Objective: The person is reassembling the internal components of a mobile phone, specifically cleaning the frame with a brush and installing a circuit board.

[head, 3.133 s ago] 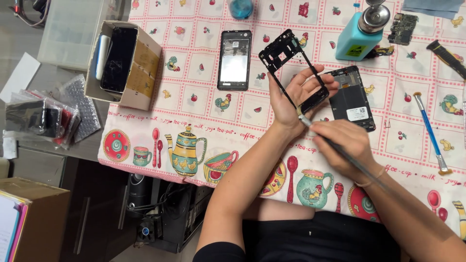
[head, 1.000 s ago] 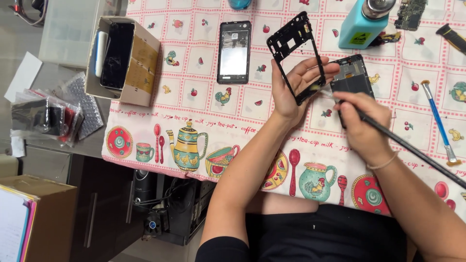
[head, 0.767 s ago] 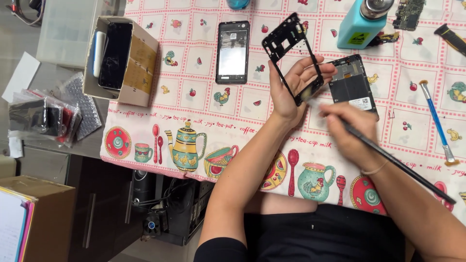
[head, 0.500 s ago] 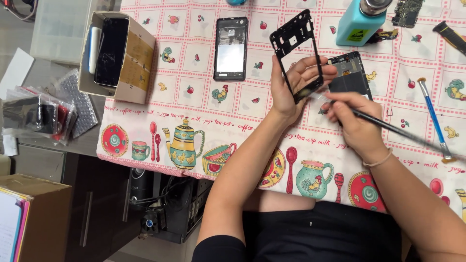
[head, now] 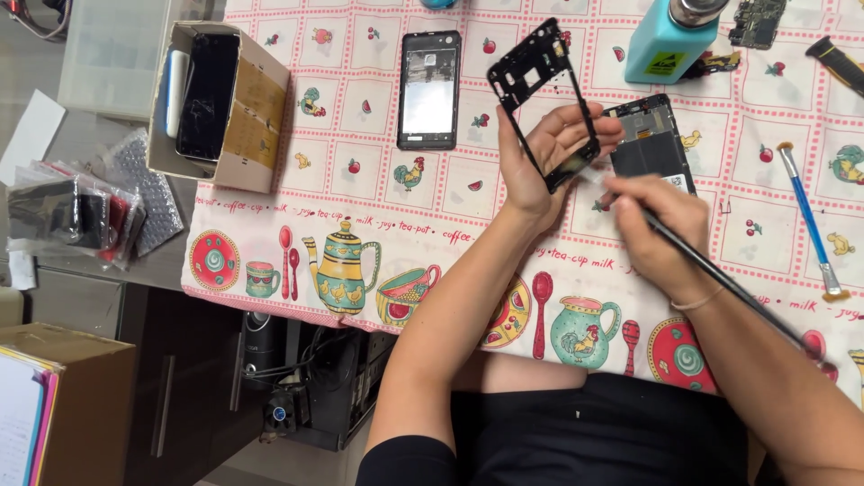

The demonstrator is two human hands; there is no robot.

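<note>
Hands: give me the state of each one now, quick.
Left hand: closed on the black phone frame, held up off the tablecloth.
Right hand: closed on a thin black brush, tip at the frame's lower end.

The right hand [head: 661, 229] covers the near end of the black brush [head: 720, 274], and its blurred tip where it meets the phone frame [head: 540, 90] cannot be made out. The picture's top edge cuts off the teal dispenser bottle [head: 670, 36] and the circuit board [head: 758, 22] at the surface's far edge. The left hand [head: 549, 157] hides the frame's lower corner.
</note>
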